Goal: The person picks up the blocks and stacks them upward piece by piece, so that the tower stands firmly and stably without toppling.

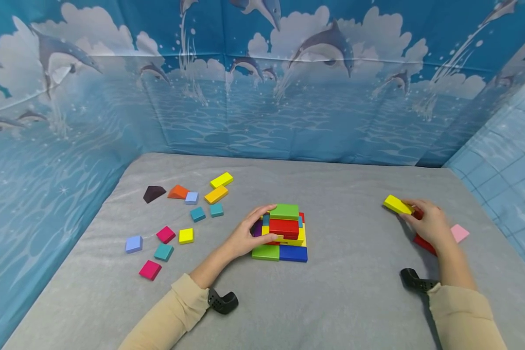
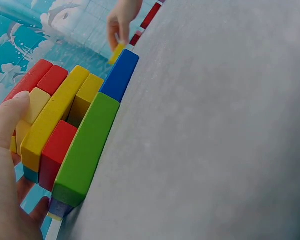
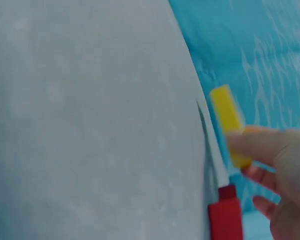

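A layered stack of colored wooden blocks (image 1: pixel 285 227) stands mid-table, with a light green block (image 1: pixel 284 211) on top and a green block (image 2: pixel 86 150) and a blue block (image 2: pixel 121 75) in its bottom layer. My left hand (image 1: pixel 247 235) holds the stack from its left side. Its thumb lies against the front, by a cream block (image 2: pixel 38 102); the other fingers reach around the side and back, partly hidden. Off to the right, my right hand (image 1: pixel 430 222) pinches a yellow block (image 3: pixel 228 112) between thumb and fingers, raised above the table near red blocks (image 3: pixel 226 220).
Loose blocks lie scattered on the left, among them an orange block (image 1: pixel 178 191), a dark brown block (image 1: pixel 153 193), a yellow block (image 1: pixel 186 236) and a magenta block (image 1: pixel 150 270). A pink block (image 1: pixel 459 233) lies beyond my right hand. A dolphin-print curtain (image 1: pixel 262 121) borders the grey table (image 1: pixel 341 291).
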Tool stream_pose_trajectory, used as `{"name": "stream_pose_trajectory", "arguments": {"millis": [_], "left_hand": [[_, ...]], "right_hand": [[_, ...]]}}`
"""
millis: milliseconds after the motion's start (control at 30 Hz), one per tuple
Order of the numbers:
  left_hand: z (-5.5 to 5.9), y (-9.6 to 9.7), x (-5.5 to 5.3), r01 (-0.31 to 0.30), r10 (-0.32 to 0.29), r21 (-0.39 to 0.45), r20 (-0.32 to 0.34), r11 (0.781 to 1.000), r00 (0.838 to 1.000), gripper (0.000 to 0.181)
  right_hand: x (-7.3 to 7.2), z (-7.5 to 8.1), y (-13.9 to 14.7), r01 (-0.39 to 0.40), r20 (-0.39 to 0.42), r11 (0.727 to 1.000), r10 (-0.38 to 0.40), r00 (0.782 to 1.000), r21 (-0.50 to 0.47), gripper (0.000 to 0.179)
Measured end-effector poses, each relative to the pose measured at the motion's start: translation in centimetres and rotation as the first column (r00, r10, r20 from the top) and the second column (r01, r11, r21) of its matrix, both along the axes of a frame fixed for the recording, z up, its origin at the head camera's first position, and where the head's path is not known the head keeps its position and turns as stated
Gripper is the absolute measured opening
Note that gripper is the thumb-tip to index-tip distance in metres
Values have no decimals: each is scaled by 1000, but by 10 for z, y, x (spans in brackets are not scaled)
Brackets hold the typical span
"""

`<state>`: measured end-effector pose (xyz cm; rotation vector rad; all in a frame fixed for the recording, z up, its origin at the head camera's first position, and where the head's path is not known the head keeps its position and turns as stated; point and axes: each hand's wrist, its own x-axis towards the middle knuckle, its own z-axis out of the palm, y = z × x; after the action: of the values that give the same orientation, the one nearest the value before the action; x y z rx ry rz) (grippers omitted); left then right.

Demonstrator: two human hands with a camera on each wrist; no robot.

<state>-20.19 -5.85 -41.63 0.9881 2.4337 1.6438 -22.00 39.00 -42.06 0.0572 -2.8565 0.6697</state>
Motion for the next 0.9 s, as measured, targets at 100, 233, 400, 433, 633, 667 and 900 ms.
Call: {"name": "stream_pose_trajectory", "arguments": {"millis": [100, 233, 400, 433, 633, 667, 900], "left_hand": [[-1, 0, 0, -2, 2, 0, 1, 1000, 1000, 61], [-1, 0, -1, -1, 1, 6, 3, 1000, 1000, 61], [-1, 0, -1, -3, 3, 3, 4, 1000, 1000, 62], [-1, 0, -1, -4, 4, 2, 6, 1000, 1000, 62], [-2, -1, -2, 1, -1, 3, 7, 1000, 1000, 62], [-2, -1, -2, 3, -3, 5, 6, 1000, 1000, 61], [-4, -1, -3, 19, -18, 30, -14, 999, 1000, 61]], "right_hand": [[1, 14, -18, -67, -37, 995, 64, 997, -71, 41], [4, 35, -55, -182, -108, 974, 168, 980, -138, 41], [14, 54, -110, -379, -236, 915, 340, 910, -143, 42], [17, 56, -121, -420, -253, 896, 378, 891, -143, 42], [31, 59, -171, -600, -272, 794, 559, 783, -94, 41], [33, 58, -177, -622, -269, 778, 584, 766, -84, 40], [37, 49, -203, -712, -276, 702, 685, 674, 2, 39]]}}
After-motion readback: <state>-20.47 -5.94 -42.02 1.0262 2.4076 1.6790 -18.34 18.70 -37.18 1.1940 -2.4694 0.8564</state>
